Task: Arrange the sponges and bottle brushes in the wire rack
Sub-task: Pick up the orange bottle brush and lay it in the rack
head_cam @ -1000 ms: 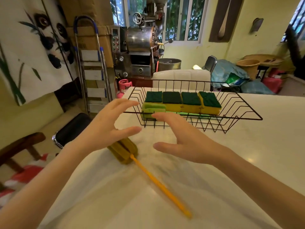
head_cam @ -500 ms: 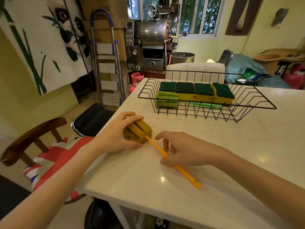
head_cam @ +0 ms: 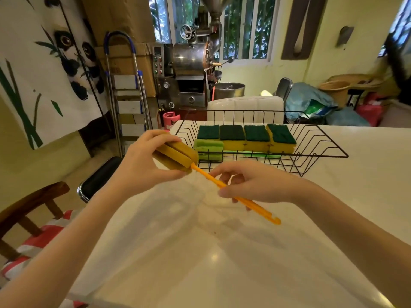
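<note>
Gripping a bottle brush [head_cam: 213, 181] at both ends, you hold it lifted off the white table [head_cam: 222, 263], just in front of the wire rack [head_cam: 320, 150]. At far left, a panda hanging [head_cam: 51, 70] covers the wall, with a folded stepladder [head_cam: 126, 94] leaning beside it and a wooden chair [head_cam: 33, 203] tucked near the table's edge. Your left hand [head_cam: 142, 167] is curled around the brush's yellow sponge head [head_cam: 175, 155], thumb beneath and fingers [head_cam: 155, 136] over the top, at the rack's near-left corner. The orange handle [head_cam: 255, 206] slants down and to the right from there into your right hand [head_cam: 255, 185], which pinches it mid-length between thumb and fingers, the hooked tip poking out past the hand. Behind both hands, the black rack sits on the table with four green-topped yellow sponges [head_cam: 244, 138] side by side in a row along its left and middle, and a bright green sponge [head_cam: 209, 148] in front of the leftmost. The right part of the rack shows only bare wire. Beyond the table stands a metal machine [head_cam: 191, 72] below the windows
</note>
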The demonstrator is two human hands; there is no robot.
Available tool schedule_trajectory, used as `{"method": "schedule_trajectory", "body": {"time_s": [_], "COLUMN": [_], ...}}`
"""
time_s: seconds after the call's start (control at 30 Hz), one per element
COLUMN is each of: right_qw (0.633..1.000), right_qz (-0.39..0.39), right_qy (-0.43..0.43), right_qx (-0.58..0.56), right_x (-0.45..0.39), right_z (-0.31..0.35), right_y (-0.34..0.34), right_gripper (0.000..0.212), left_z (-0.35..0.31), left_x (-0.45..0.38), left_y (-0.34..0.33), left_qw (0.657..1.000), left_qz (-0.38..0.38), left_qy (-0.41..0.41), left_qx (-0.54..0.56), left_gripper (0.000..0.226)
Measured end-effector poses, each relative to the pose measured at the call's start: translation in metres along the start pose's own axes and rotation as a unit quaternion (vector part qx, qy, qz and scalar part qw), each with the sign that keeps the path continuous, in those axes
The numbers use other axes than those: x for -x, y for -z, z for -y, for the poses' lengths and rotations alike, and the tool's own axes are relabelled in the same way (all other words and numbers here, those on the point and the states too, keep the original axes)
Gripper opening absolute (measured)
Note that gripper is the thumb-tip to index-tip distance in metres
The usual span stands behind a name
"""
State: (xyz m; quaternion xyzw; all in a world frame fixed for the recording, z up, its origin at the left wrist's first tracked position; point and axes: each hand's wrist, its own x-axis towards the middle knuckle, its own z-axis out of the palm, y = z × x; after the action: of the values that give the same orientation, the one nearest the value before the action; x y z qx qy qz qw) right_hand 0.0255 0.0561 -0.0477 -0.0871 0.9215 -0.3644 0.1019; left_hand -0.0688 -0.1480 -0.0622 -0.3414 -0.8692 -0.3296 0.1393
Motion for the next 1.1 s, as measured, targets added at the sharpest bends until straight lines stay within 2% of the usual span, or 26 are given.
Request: {"method": "schedule_trajectory", "body": {"time_s": [0.13,0.4,0.77,0.87,0.93,1.0,1.03,1.1], "right_qw": [0.998,0.986,0.982,0.980,0.975,0.963,0.951,0.915], "right_qz": [-0.062,-0.164,-0.180,-0.192,-0.213,-0.240,-0.253,-0.274], "right_qy": [0.017,0.001,-0.038,-0.037,-0.037,-0.031,-0.022,0.001], "right_qx": [0.002,-0.006,-0.034,-0.039,-0.052,-0.116,-0.177,-0.295], "right_x": [-0.001,-0.032,-0.059,-0.061,-0.062,-0.061,-0.061,-0.060], "right_z": [-0.003,-0.031,-0.060,-0.061,-0.064,-0.067,-0.069,-0.072], "right_y": [0.029,0.075,0.101,0.105,0.108,0.110,0.111,0.111], "right_gripper": [0.033,0.022,0.023,0.020,0.019,0.021,0.021,0.021], "left_z": [-0.012,-0.016,-0.010,-0.013,-0.018,-0.028,-0.035,-0.047], "left_x": [-0.037,-0.118,-0.167,-0.169,-0.169,-0.166,-0.165,-0.162], "left_y": [-0.005,-0.036,-0.067,-0.073,-0.078,-0.080,-0.079,-0.080], "left_qw": [0.999,0.997,0.993,0.993,0.990,0.976,0.962,0.926], "left_qz": [-0.035,-0.039,-0.001,-0.003,-0.053,-0.102,-0.102,-0.043], "left_qy": [-0.032,-0.052,-0.067,-0.062,-0.045,0.009,0.048,0.122], "left_qx": [0.008,0.036,0.097,0.104,0.122,0.190,0.250,0.356], "left_gripper": [0.065,0.068,0.065,0.075,0.091,0.105,0.108,0.106]}}
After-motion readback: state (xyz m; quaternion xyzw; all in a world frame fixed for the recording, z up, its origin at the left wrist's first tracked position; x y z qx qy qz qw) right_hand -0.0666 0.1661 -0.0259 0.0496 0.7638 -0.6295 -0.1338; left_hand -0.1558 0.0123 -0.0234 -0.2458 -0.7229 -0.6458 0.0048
